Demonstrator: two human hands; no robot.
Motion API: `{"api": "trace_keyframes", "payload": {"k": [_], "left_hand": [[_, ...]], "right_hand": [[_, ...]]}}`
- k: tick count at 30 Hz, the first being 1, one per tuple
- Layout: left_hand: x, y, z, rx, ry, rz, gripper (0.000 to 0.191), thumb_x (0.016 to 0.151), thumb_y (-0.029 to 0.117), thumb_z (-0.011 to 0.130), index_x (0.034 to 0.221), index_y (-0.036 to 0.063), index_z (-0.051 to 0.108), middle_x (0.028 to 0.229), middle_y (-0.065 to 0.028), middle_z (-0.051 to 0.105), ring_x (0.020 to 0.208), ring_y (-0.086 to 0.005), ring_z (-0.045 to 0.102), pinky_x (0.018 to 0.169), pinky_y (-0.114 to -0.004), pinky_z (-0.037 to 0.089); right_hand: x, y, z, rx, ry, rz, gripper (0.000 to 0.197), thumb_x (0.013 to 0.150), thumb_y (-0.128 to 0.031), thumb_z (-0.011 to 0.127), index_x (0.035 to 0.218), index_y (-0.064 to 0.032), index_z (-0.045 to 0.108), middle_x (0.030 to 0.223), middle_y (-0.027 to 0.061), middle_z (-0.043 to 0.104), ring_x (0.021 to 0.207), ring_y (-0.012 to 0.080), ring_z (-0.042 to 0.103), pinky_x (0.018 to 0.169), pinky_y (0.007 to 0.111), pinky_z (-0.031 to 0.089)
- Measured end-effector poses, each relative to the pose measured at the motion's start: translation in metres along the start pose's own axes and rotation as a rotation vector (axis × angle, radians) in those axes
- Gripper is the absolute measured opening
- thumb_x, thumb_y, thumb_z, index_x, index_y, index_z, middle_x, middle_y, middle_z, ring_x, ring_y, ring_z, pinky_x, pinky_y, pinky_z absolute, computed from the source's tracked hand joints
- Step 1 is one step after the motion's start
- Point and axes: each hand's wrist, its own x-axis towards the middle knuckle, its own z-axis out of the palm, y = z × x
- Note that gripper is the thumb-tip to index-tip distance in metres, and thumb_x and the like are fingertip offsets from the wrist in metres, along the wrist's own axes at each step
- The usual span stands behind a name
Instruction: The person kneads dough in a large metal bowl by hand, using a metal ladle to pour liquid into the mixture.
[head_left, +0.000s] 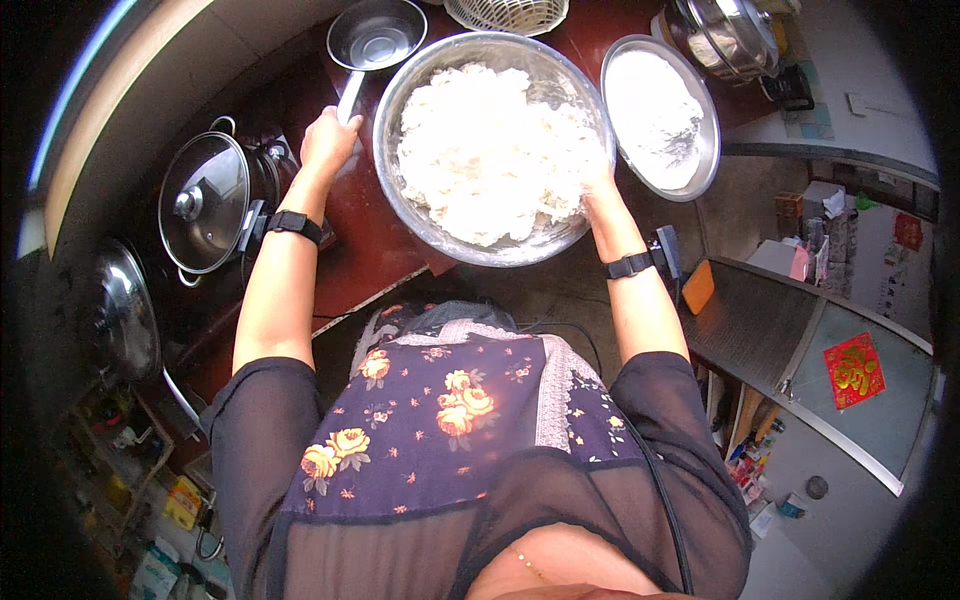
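Observation:
In front of me sits a large metal bowl (390, 199) with a ragged, floury white mass (480, 161) that looks like rough dough; bright glare washes out its detail. My left hand (328, 146) grips the pale handle of a dark, round-bowled ladle or dipper (376, 46), left of the big bowl. My right hand (598, 184) reaches inside the bowl's right wall, against the dough. Its fingers are lost in the glare and the white mass. Right beside the big bowl, a smaller metal basin (709, 142) contains white powder (649, 112), probably flour.
A white slotted basket (510, 11) stands behind the bowl, on the dark red worktop (360, 255). Glass-lidded pot (206, 202) and a second lidded pan (127, 315) lie to the left. A steel steamer pot (724, 37) is at back right; a glass-topped cabinet (847, 375) stands right.

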Motion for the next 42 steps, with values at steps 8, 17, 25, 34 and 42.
{"api": "trace_keyframes", "payload": {"k": [8, 17, 25, 34, 42], "left_hand": [[-0.020, 0.010, 0.007, -0.009, 0.247, 0.051, 0.043, 0.086, 0.043, 0.062, 0.106, 0.0047, 0.065, 0.100, -0.0225, 0.068, 0.099, -0.0401, 0.064, 0.085, -0.048, 0.049], [-0.077, 0.034, -0.064, 0.073, 0.338, 0.178, 0.037, 0.087, 0.042, 0.063, 0.102, 0.0079, 0.064, 0.083, -0.0188, 0.068, 0.083, -0.0380, 0.066, 0.072, -0.046, 0.050], [-0.144, 0.068, -0.078, 0.110, 0.316, 0.396, 0.029, 0.087, 0.034, 0.065, 0.100, 0.0078, 0.062, 0.076, -0.0169, 0.066, 0.073, -0.0367, 0.066, 0.064, -0.045, 0.051], [-0.180, 0.094, -0.059, 0.296, 0.324, 0.626, 0.029, 0.086, 0.031, 0.066, 0.098, 0.0082, 0.055, 0.071, -0.0160, 0.064, 0.067, -0.0353, 0.066, 0.058, -0.046, 0.051], [-0.187, 0.098, -0.059, 0.409, 0.423, 0.827, 0.034, 0.081, 0.026, 0.071, 0.106, 0.0074, 0.058, 0.075, -0.0114, 0.065, 0.063, -0.0288, 0.066, 0.056, -0.038, 0.052]], "right_hand": [[0.005, -0.006, 0.004, 0.009, -0.040, 0.008, 0.034, 0.092, -0.017, 0.060, 0.120, 0.0009, 0.062, 0.114, 0.0116, 0.067, 0.103, 0.0186, 0.062, 0.090, 0.032, 0.050], [-0.010, -0.015, -0.003, 0.022, -0.070, 0.029, 0.035, 0.091, -0.020, 0.061, 0.120, 0.0004, 0.063, 0.113, 0.0120, 0.067, 0.103, 0.0186, 0.062, 0.090, 0.032, 0.050], [0.021, 0.003, 0.015, -0.106, -0.062, -0.041, 0.037, 0.091, -0.024, 0.062, 0.119, 0.0004, 0.063, 0.111, 0.0125, 0.067, 0.102, 0.0186, 0.062, 0.088, 0.032, 0.050], [0.031, -0.021, 0.043, -0.634, 0.003, 0.212, 0.034, 0.080, -0.012, 0.055, 0.106, 0.0065, 0.066, 0.093, 0.0216, 0.069, 0.095, 0.0300, 0.066, 0.084, 0.038, 0.050], [0.034, -0.025, 0.045, -0.716, -0.049, 0.211, 0.035, 0.080, -0.016, 0.058, 0.106, 0.0061, 0.066, 0.096, 0.0242, 0.068, 0.096, 0.0330, 0.066, 0.084, 0.040, 0.051]]}}
